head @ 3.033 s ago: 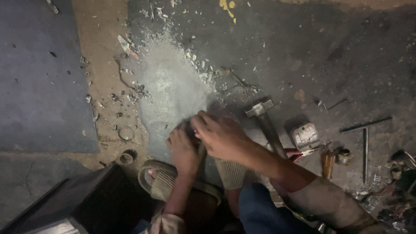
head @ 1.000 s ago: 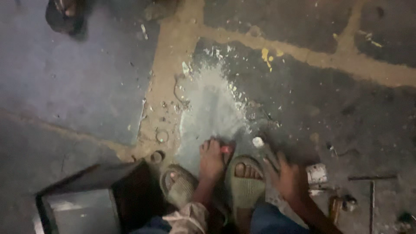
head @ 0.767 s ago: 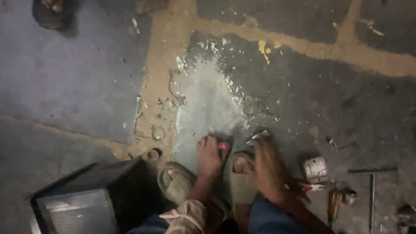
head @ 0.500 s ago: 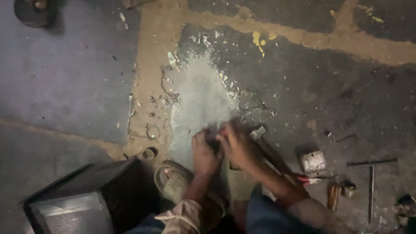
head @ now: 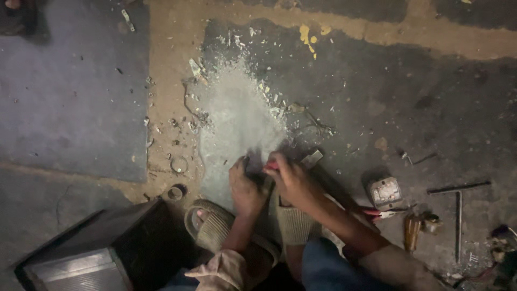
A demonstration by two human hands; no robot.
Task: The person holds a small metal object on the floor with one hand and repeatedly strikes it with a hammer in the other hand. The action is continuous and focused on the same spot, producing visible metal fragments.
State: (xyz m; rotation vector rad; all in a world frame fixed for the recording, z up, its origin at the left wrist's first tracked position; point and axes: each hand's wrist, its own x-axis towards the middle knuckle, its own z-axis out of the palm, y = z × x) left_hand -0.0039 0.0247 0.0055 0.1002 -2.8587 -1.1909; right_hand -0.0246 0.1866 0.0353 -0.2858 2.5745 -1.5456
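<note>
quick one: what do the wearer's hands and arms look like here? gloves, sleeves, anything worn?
Both hands are bare: no gloves, rings or watch visible on the left hand or the right hand. The forearms are bare too. A pale, rolled-up cloth cuff sits low on the left arm; a grey-brown sleeve covers the right upper arm.

Hardly anything of that kind lies about on this floor. The only piece that looks package-like is a small squarish white box with dark markings (head: 385,192) on its top face, sitting flat on the dark concrete to the right, near a red-handled tool. Whether it is a carton or a fitting I cannot tell. No signs or screens are visible anywhere.
</note>
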